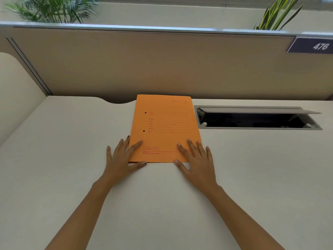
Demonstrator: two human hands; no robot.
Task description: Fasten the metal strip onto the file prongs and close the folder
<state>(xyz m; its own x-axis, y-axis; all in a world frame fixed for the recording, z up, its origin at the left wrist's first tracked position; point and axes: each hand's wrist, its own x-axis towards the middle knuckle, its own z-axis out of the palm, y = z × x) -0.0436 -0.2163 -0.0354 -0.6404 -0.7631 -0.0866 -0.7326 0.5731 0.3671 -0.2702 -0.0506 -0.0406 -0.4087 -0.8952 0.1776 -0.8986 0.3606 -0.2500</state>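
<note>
An orange folder (164, 127) lies closed and flat on the white desk (75, 159), its printed cover facing up with two small dark holes near its left edge. My left hand (122, 157) rests flat with fingers spread on the folder's near left corner. My right hand (196, 159) lies flat and spread on the near right corner. Neither hand grips anything. The metal strip and the prongs are hidden from view.
An open cable hatch (255, 120) with a raised lid is sunk into the desk right of the folder. A beige partition (162, 65) with a "476" plate (313, 46) stands behind. Plants (54, 9) show above it.
</note>
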